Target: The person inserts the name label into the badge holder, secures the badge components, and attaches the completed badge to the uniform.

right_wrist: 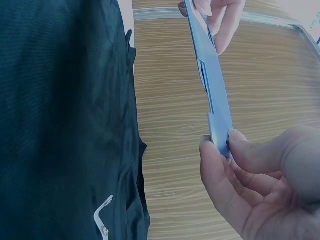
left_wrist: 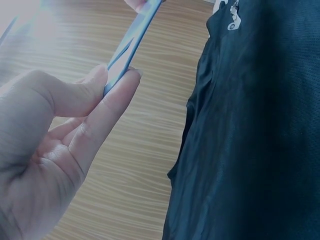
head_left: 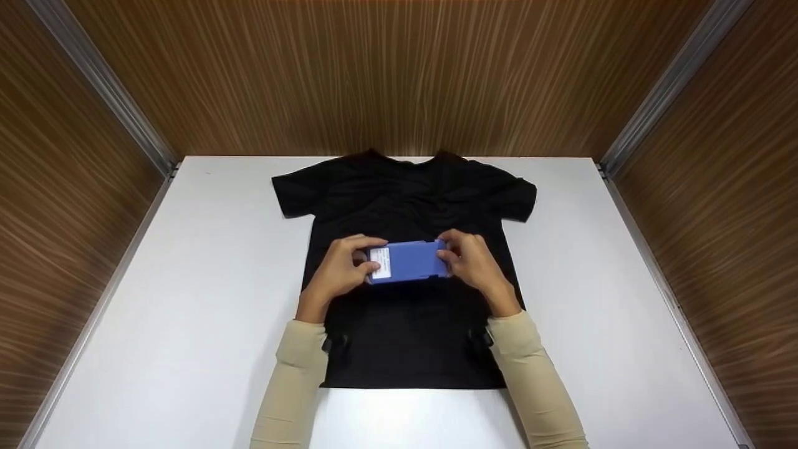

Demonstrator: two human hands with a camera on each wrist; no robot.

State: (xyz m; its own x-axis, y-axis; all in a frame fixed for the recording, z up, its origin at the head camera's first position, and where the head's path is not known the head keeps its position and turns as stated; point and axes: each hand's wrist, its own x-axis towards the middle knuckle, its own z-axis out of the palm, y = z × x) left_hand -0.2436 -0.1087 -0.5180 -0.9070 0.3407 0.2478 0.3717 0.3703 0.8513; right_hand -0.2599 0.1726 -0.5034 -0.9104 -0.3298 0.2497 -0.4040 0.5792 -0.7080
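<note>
A flat blue plastic case (head_left: 413, 260) with a white printed label (head_left: 381, 262) is held level above a black T-shirt (head_left: 411, 337). My left hand (head_left: 343, 265) pinches its labelled left end between thumb and fingers. At the opposite end, my right hand (head_left: 469, 259) pinches the notched edge with thumb and index finger. Seen nearly edge-on in the right wrist view, the case (right_wrist: 219, 90) is thin, with steps and a slot along its side. The left wrist view shows a narrow gap between two layers of the case (left_wrist: 132, 42).
The T-shirt lies spread on a white table (head_left: 212, 280), its collar towards the back and its sleeves out to both sides. Wood-grain panels (head_left: 386, 75) wall the table at the back and sides, with metal strips (head_left: 112, 93) along the corners.
</note>
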